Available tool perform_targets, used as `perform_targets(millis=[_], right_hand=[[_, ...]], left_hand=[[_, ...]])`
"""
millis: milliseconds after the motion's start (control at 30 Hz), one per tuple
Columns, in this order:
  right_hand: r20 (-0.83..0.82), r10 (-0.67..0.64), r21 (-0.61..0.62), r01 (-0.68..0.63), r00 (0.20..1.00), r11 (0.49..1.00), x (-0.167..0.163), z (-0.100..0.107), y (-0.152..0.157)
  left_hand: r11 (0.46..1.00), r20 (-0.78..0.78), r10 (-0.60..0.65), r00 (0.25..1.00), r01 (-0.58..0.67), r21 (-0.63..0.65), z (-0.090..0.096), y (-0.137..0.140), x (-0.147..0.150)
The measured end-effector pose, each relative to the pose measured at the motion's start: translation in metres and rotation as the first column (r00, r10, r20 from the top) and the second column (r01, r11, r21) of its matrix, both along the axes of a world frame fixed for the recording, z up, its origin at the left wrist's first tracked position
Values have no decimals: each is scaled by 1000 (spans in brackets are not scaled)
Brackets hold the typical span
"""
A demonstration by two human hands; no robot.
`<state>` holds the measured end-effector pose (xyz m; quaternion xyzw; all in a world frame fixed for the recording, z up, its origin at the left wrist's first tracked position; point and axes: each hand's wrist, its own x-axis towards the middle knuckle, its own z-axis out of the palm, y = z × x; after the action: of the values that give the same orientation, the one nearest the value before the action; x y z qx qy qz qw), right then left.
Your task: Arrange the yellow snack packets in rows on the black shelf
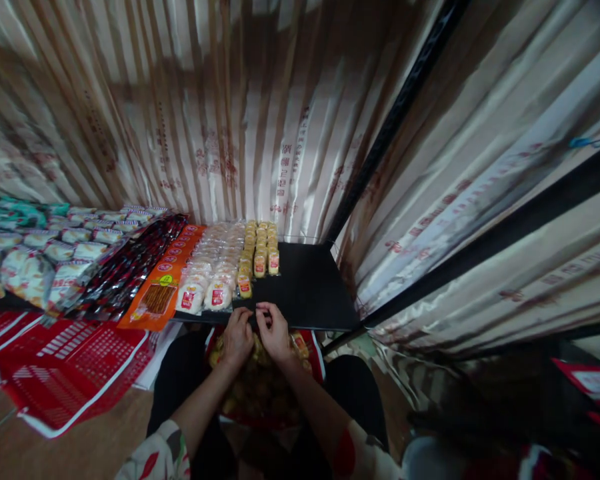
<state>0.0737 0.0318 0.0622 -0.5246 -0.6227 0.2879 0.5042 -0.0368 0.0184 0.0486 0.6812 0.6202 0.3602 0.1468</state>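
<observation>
Nearest, a red basket (319, 360) holds yellow packets (300, 343). Above it, left hand (239, 337) and right hand (274, 331) are bunched narrow; I cannot tell whether they grip anything. At 12 o'clock, nearer the left hand, the front yellow snack (245, 285) lies on the shelf (310, 283), long axis roughly 6-to-12.

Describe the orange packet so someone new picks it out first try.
Start at the black shelf before the pale curtain. Left of the left hand, at the front edge, the orange packet lies between dark, glossy packets on its left and pale, round ones on its right. Its bright orange front, with brown sticks pictured and a small yellow-green label, sets it apart from both.
</observation>
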Motion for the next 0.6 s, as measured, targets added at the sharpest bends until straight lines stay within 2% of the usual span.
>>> perform_targets(millis=[67, 133, 233, 333, 467, 600], right_hand=[[-4, 20, -81, -21, 1000, 996, 7, -9, -16], [52, 37, -182, -27, 998, 983, 16, -23, -30], [266, 111, -306, -25, 958, 952, 30, -51, -44], [418, 215, -366, -53, 883, 929, 37, -78, -50], [440, 255, -435, -44, 861, 900, 34, -101, -51], [427, 274, -470, -47, 862, 881, 22, -113, -46]], left_hand=[[997, -9, -64, 998, 64, -47, -5, -12, -2], [984, -26, -103, 994, 98, -148, -15, -24, -5], [942, -60, -104, 993, 79, -327, -37, -40, -6], [896, -117, -94, 989, 33, -442, -55, -48, -6], [850, -282, -59, 958, -100, -517, -68, -49, -8], [845, -309, -94, 946, -88, -527, -74, -50, -13]])
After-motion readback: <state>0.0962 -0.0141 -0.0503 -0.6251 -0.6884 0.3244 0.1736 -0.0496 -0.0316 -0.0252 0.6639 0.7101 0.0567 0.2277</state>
